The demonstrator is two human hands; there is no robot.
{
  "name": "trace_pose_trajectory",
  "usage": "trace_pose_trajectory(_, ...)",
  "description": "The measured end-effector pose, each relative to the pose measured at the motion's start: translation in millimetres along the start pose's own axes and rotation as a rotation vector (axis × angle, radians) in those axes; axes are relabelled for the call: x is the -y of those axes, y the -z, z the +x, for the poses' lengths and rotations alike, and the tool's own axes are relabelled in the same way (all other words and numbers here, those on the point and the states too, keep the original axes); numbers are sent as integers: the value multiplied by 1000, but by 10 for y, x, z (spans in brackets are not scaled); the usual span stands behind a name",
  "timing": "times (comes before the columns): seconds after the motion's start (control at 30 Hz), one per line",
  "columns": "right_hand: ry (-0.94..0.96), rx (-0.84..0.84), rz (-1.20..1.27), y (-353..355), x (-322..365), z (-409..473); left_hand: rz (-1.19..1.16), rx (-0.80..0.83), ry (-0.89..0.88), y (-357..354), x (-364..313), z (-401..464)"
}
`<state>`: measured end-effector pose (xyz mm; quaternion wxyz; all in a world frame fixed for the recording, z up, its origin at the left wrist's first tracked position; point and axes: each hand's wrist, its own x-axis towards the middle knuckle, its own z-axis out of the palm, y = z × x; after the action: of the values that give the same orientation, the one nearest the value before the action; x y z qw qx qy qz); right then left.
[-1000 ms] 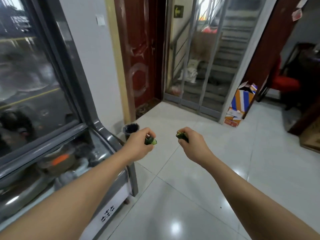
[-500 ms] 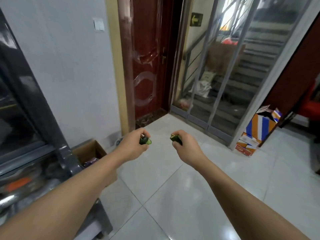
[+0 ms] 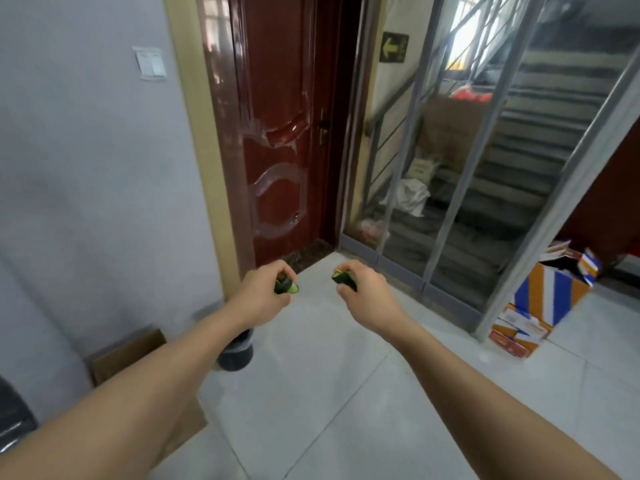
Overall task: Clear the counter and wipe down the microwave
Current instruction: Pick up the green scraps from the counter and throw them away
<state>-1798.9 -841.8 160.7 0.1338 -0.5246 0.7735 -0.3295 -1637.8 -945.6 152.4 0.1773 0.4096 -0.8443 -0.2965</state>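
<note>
At the far left edge, low in the view, a dark shape (image 3: 14, 417) is cut off by the frame, and you cannot tell what it is. Beside it a cardboard box (image 3: 126, 353) sits against the wall, partly hidden behind your left forearm. Next comes the black bin (image 3: 237, 356) on the tiled floor (image 3: 346, 410), just under your left wrist. The forearm covers its mouth, so how full it is cannot be seen.

Your left hand (image 3: 261, 294) is curled, thumb and fingers pinching a short green piece (image 3: 287, 287). It looks like a cut cucumber end, its pale face turned to the right. Your right hand (image 3: 365, 292), a little apart from the left, pinches a second green piece (image 3: 343, 279), mostly buried under the fingers. Both scraps hang in the air above the floor, in front of the red door (image 3: 284, 133). The bin lies nearer you and to their left.

From this, you appear to be in the clearing step, carrying scraps off to throw away. The next move calls for bringing each hand over the bin's mouth and letting go; the right hand has farther to travel. Neither the counter nor the microwave is in view, so what remains there cannot be judged.

At the far right a striped carton (image 3: 543, 299) stands by the glass partition (image 3: 450, 202), flaps open, its contents and print unreadable.
</note>
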Motion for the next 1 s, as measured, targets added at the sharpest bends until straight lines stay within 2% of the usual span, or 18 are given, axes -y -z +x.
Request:
trace_pose_trajectory(0.5, 48, 53, 70, 395, -754, 2406, 87, -55, 59, -206, -161, 2408)
trace_pose_trajectory(0.8, 222, 231, 50, 646, -1375, 3843, 29, -192, 264, -563, -372, 3394)
trace_pose_trajectory(1.0, 362, 375, 79, 453, -1459, 4499, 20, -255, 411, -673, -307, 3705)
